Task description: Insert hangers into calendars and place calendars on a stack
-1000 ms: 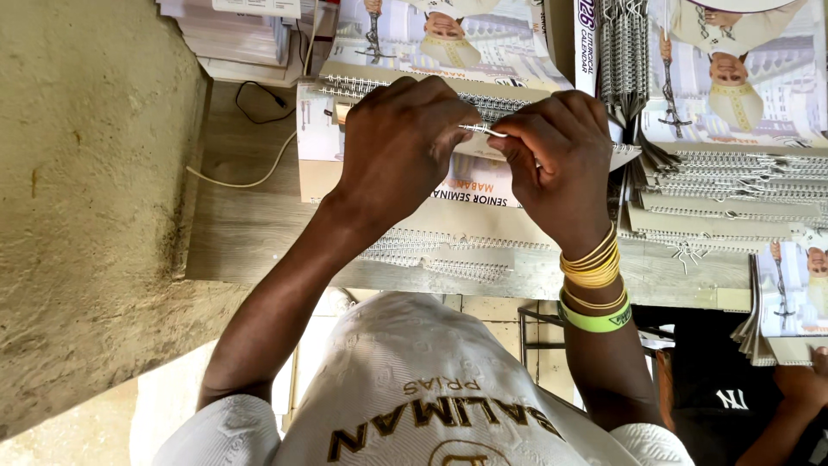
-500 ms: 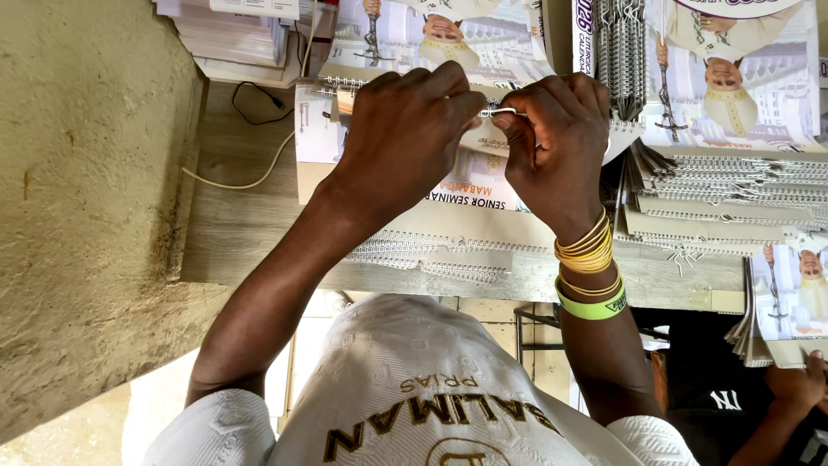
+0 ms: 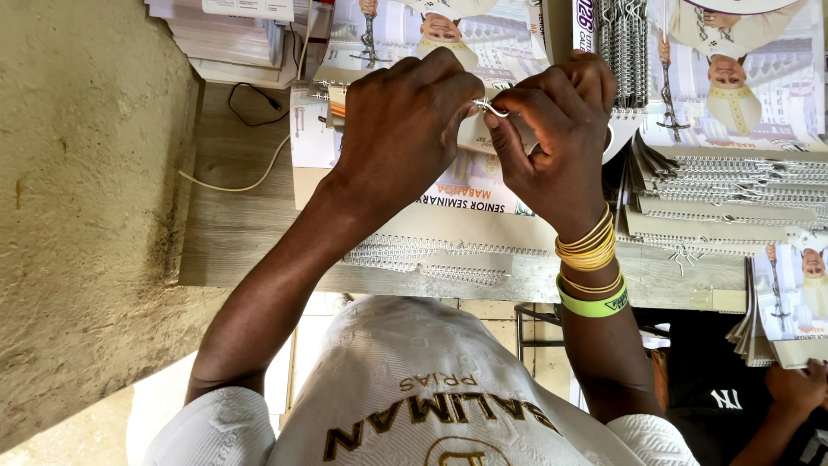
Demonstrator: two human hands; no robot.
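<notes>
Rough plastered wall [image 3: 78,216] closes off our left, and the wooden surface [image 3: 233,233] ahead is crowded with spiral-bound calendars: one lies open under our hands [image 3: 483,185], a fanned stack [image 3: 733,194] sits to the right, and loose wire binding combs [image 3: 423,259] lie near the front edge. A pale cable [image 3: 228,183] trails across the bare wood.

Our left hand [image 3: 401,121] and right hand [image 3: 556,129] meet just above the open calendar, both curled closed, fingertips pinching a small bent piece of metal wire [image 3: 490,106] between them. It looks like a calendar hanger hook, though most of it is hidden by our fingers.

For this step we judge that a firm pinch close to the bend matters most, so the thin wire does not twist or spring away. We would keep both wrists steady above the calendar, and keep the bangles [image 3: 588,246] clear of the combs.

Another person's hand [image 3: 798,388] holds a calendar at the lower right.
</notes>
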